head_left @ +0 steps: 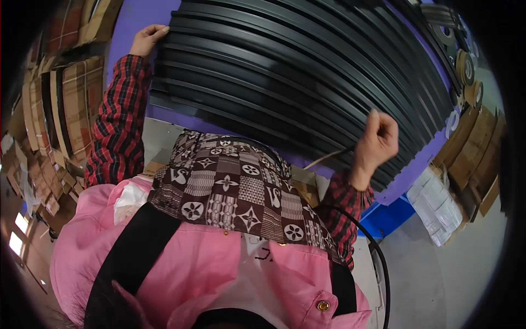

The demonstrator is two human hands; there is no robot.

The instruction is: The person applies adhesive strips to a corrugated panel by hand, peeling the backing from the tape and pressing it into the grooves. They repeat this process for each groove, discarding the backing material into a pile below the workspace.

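Observation:
Long black ribbed strips lie side by side over a purple surface. My left hand is at their left ends, its thumb and fingers pinched together at the end of one black strip. Over the right part of the strips is my right hand, with fingers curled in and thumb pressed toward them. Whatever it may hold is hidden or too small to make out. A thin pale stick-like piece with a dark end lies just left of my right wrist.
Cardboard boxes are stacked at the left. On the right are tape rolls, brown cardboard and a plastic-wrapped white bundle. A blue bin sits below the purple edge. A black cable runs beside my right arm.

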